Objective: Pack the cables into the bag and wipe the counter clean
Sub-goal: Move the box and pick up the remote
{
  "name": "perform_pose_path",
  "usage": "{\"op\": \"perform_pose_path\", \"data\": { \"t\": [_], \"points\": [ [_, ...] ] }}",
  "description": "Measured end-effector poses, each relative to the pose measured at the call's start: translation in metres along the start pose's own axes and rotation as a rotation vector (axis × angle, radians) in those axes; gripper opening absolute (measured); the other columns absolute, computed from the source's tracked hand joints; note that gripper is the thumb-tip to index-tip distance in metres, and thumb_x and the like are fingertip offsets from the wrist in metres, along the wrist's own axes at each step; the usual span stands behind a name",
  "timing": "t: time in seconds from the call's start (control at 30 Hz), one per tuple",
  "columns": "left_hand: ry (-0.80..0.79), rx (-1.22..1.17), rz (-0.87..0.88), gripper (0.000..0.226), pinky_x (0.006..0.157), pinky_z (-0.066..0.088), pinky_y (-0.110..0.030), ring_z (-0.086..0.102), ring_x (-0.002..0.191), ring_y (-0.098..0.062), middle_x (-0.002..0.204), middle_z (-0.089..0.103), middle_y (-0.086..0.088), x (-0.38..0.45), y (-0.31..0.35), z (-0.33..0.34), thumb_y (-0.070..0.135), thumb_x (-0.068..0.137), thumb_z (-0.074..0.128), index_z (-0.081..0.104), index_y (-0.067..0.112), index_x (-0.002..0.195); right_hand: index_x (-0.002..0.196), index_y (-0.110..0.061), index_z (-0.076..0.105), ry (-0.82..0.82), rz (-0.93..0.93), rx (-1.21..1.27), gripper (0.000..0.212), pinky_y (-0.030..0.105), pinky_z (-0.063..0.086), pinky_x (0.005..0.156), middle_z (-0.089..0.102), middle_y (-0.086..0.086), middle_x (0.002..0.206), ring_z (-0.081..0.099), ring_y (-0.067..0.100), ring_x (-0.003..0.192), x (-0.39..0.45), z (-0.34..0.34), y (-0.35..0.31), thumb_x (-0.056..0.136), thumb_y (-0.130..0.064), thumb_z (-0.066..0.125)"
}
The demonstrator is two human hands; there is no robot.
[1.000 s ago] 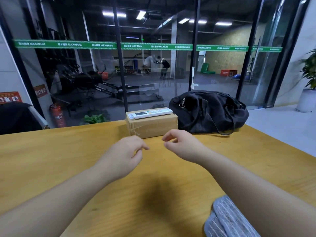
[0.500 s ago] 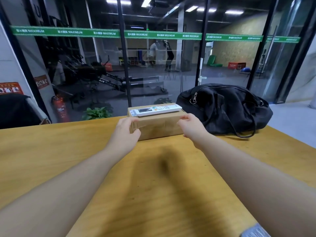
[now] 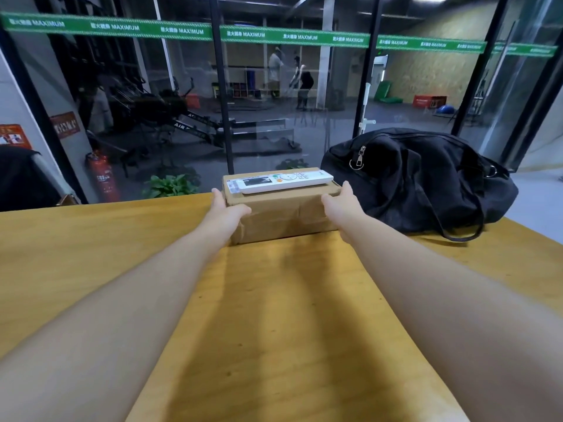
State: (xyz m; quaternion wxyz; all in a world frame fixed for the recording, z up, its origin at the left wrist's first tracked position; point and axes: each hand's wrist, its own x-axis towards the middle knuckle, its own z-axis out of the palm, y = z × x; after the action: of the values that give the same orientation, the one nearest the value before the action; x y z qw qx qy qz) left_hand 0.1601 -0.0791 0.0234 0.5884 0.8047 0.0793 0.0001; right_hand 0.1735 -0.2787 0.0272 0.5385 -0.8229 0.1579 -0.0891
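Hands on the box, that is what I see from here: my left hand (image 3: 227, 213) presses the left end of the brown taped cardboard box (image 3: 281, 216) and my right hand (image 3: 341, 205) presses its right end, fingers spread against the sides, so both grasp it between them. The box sits at the far edge of the yellow wooden counter (image 3: 274, 315). On its lid lies a long white remote control (image 3: 281, 181), flat and slightly angled. Just beside the box, to the right, slumps the black fabric duffel bag (image 3: 426, 178), its silver zipper pull (image 3: 359, 156) hanging at the near end, one strap looped onto the counter. I can see no cables.
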Motion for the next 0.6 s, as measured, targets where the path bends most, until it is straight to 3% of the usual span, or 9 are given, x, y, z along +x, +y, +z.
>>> {"op": "perform_pose_path", "data": {
  "t": [0.1,0.17,0.27,0.33,0.4,0.6],
  "points": [
    [-0.017,-0.066,0.007,0.071,0.099,0.031,-0.033,0.042,0.126,-0.023,0.148,0.039,0.002,0.007,-0.006,0.003,0.02,0.09,0.055,0.017,0.028,0.15,0.152,-0.016,0.0,0.033,0.068,0.026,0.067,0.04,0.034,0.105,0.021,0.006,0.156,0.034,0.03,0.135,0.008,0.005,0.003,0.099,-0.028,0.039],
    [-0.033,-0.109,0.027,0.058,0.091,0.033,-0.03,0.048,0.108,-0.017,0.133,0.052,0.006,0.011,-0.009,0.004,0.016,0.088,0.055,0.036,0.03,0.141,0.152,-0.017,0.0,0.039,0.11,0.067,0.068,0.041,0.035,0.104,0.023,0.006,0.155,0.035,0.031,0.134,0.01,0.007,0.004,0.099,-0.031,0.04],
    [-0.064,-0.214,0.022,0.063,0.095,0.03,-0.031,0.042,0.106,-0.012,0.12,0.048,0.012,0.012,-0.012,0.003,0.009,0.089,0.052,0.031,0.029,0.145,0.151,-0.018,0.009,0.044,0.111,0.113,0.065,0.038,0.04,0.091,0.03,0.005,0.151,0.041,0.03,0.127,0.01,0.006,0.007,0.097,-0.032,0.043],
    [-0.078,-0.228,0.024,0.068,0.096,0.028,-0.032,0.042,0.111,-0.012,0.129,0.049,0.01,0.009,-0.016,-0.001,0.008,0.087,0.052,0.028,0.03,0.147,0.149,-0.019,0.016,0.044,0.106,0.16,0.064,0.035,0.041,0.084,0.035,0.003,0.146,0.044,0.026,0.116,0.007,0.007,0.008,0.095,-0.033,0.047],
    [-0.079,-0.234,0.026,0.069,0.1,0.028,-0.035,0.043,0.115,-0.013,0.136,0.049,0.008,0.003,-0.018,-0.006,0.008,0.086,0.052,0.028,0.031,0.147,0.147,-0.019,0.02,0.038,0.097,0.202,0.066,0.035,0.042,0.082,0.039,0.003,0.143,0.046,0.024,0.111,0.003,0.007,0.009,0.092,-0.035,0.053],
    [-0.074,-0.269,0.091,0.055,0.096,0.026,-0.03,0.045,0.107,-0.01,0.117,0.054,0.009,-0.028,-0.03,-0.031,0.002,0.087,0.047,0.042,0.029,0.135,0.144,-0.018,0.027,-0.024,0.066,0.253,0.068,0.033,0.044,0.081,0.046,0.002,0.133,0.049,0.023,0.113,-0.02,0.014,-0.003,0.087,-0.035,0.061]
  ]
}}
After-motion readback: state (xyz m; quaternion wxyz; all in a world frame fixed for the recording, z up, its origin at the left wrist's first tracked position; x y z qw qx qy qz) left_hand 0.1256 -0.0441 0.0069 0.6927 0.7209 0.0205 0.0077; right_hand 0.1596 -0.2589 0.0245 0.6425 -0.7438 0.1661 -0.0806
